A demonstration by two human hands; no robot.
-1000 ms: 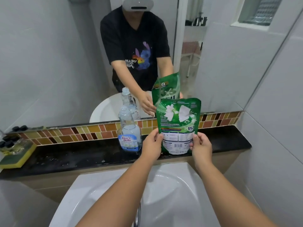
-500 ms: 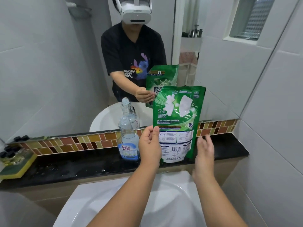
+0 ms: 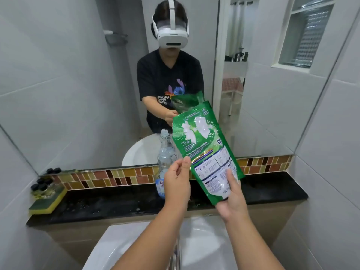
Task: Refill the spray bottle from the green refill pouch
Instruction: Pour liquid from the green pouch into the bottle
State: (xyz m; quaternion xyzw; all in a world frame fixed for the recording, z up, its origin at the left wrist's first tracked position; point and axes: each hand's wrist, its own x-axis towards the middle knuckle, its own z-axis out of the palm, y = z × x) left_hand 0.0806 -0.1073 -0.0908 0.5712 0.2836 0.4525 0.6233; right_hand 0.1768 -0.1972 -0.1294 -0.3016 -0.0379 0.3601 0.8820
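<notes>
Bathroom — sink (image 3: pixel 124 242), mirror (image 3: pixel 81 90), tiles

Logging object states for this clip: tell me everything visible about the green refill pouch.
The green refill pouch is a glossy, flexible plastic bag with white splash graphics on its upper part and a white panel of small print lower down. It is held in the air above the black counter, tilted with its top leaning left toward the mirror. The right hand grips its lower end; the left hand touches its left edge with the thumb. Its top looks sealed, with no visible opening. The clear spray bottle stands behind it, to its left.
</notes>
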